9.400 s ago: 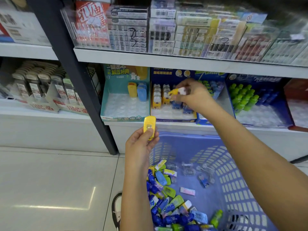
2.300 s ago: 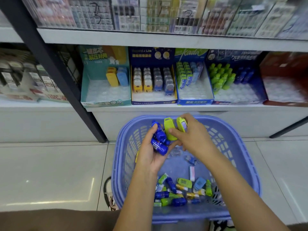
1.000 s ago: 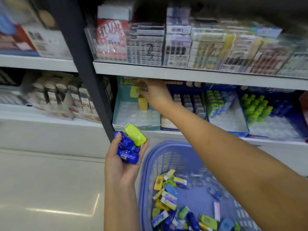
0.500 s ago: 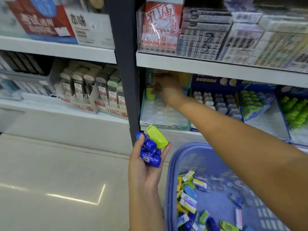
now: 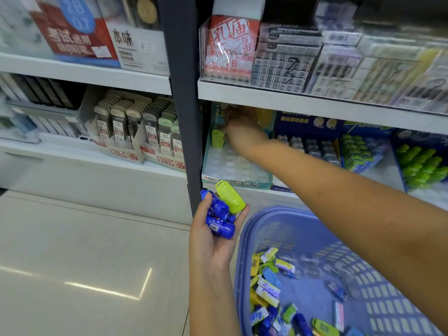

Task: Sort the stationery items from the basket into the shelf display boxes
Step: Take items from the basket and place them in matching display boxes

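My right hand [image 5: 240,129] reaches deep into the teal display box [image 5: 232,183] on the lower shelf, its fingers on a lime-green eraser case [image 5: 217,139] standing at the box's back left. My left hand [image 5: 213,236] is held palm up in front of the shelf post and cradles a lime-green case [image 5: 230,196] and several dark blue bottle-shaped items [image 5: 219,220]. The blue plastic basket [image 5: 261,219] stands on the floor at lower right with several mixed stationery pieces [image 5: 271,292] in it.
A dark shelf post [image 5: 184,93] rises just left of the teal box. To its right stand a navy box [image 5: 308,146], a box of green items [image 5: 358,154] and a box of green bottles [image 5: 421,166]. Lead refill boxes [image 5: 145,134] fill the left shelf. Tiled floor [image 5: 84,251] lies left.
My right hand has pushed further into the teal box with the green case at the back left. My view has shifted left. My left hand still holds the same items.
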Demonstrator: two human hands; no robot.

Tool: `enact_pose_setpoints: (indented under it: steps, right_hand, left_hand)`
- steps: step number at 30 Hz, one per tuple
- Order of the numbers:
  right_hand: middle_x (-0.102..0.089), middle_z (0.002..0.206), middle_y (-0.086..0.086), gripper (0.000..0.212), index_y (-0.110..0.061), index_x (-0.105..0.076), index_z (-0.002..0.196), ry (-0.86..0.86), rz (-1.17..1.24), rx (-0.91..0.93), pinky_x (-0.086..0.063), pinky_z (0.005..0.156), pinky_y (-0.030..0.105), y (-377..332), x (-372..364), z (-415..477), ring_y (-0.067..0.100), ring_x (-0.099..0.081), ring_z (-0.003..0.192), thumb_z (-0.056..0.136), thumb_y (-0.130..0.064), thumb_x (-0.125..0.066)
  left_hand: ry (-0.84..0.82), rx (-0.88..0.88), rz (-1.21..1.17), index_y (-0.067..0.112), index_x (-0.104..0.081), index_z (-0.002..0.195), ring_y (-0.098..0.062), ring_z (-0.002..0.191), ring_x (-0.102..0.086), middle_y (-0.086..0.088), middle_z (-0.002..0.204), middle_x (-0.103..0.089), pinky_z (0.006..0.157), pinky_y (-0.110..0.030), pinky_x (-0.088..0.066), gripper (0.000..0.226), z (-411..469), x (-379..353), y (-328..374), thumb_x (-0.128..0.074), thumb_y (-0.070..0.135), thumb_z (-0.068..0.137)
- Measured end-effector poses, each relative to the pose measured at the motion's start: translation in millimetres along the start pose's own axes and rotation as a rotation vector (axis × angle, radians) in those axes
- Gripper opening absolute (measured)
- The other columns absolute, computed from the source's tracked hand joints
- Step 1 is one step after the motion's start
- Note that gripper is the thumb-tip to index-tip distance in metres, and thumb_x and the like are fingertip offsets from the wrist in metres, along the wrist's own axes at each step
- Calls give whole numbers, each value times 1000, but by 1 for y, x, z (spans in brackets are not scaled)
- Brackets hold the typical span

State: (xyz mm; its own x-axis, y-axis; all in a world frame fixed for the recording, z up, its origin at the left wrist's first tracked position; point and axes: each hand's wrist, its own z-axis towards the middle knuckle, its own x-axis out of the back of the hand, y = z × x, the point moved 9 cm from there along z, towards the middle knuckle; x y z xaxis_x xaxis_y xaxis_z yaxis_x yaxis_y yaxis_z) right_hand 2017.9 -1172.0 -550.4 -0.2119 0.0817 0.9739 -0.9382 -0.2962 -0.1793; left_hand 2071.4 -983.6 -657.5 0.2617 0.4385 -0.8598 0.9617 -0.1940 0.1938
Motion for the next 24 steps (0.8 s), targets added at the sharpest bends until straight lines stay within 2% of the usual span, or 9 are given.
enact_pose_setpoints:
  steps: [2,4,7,9,13,16,19,22,24]
  right_hand:
    - [-45,136,17,43,-14,-48,135,46,59,54,-35,97,30,-6,12,-25,32,-42,124,93,-15,-52]
    - [-57,121,11,38,-17,-56,126,117,289,9,-40,87,29,-2,22,-63,22,-53,105,89,-24,-61]
    - [-67,99,-5,31,-22,-66,101,-98,710,-133,-46,75,18,4,3,-127,9,-60,85,76,-37,-75]
    - [-68,98,-6,33,-25,-65,100,-221,872,-159,-49,78,17,-3,-14,-159,9,-63,88,71,-27,-81]
    - [-70,100,7,35,-15,-65,104,-69,1077,-218,-52,87,26,5,-16,-173,19,-65,96,74,-1,-75]
    - [-70,94,7,31,-16,-64,100,-16,1089,-242,-52,86,27,10,-15,-168,19,-66,90,75,0,-74]
    - [-63,97,7,29,-20,-62,105,121,1065,-246,-50,74,18,23,3,-147,15,-62,81,81,-4,-69]
    - [-61,95,4,31,-19,-62,115,300,662,-161,-46,71,27,32,38,-107,18,-57,78,85,-14,-65]
    - [-65,97,9,30,-10,-63,113,345,467,-92,-47,75,30,29,52,-74,20,-58,83,83,-12,-67]
  left_hand:
    - [4,-21,-11,8,-64,98,-31,108,-64,-15,102,-72,79,-58,-51,22,-3,1,1,-65,18,79]
    - [9,-49,-23,8,-63,100,-32,111,-62,-15,108,-69,80,-58,-51,18,-4,3,2,-62,18,85]
    - [-27,-82,-20,8,-62,104,-30,107,-64,-16,111,-68,81,-53,-54,19,-4,0,4,-58,19,90]
    - [-64,-86,-17,7,-62,105,-28,99,-66,-16,107,-68,80,-43,-57,20,-5,-6,2,-56,20,90]
    - [-89,-92,12,5,-64,101,-25,94,-67,-14,100,-70,82,-42,-55,24,-8,-15,-4,-60,19,82]
    - [-73,-112,27,6,-63,99,-26,100,-66,-14,100,-70,86,-48,-54,18,-7,-17,-1,-57,18,87]
    - [-19,-114,31,8,-60,104,-27,100,-67,-13,95,-72,78,-46,-55,19,-5,-11,5,-56,20,92]
    - [58,-100,34,7,-62,93,-19,69,-68,-8,76,-68,60,-30,-58,15,-6,-3,6,-62,21,88]
    - [107,-74,52,8,-62,90,-15,60,-62,-6,71,-65,49,-20,-52,15,-6,3,6,-63,22,87]
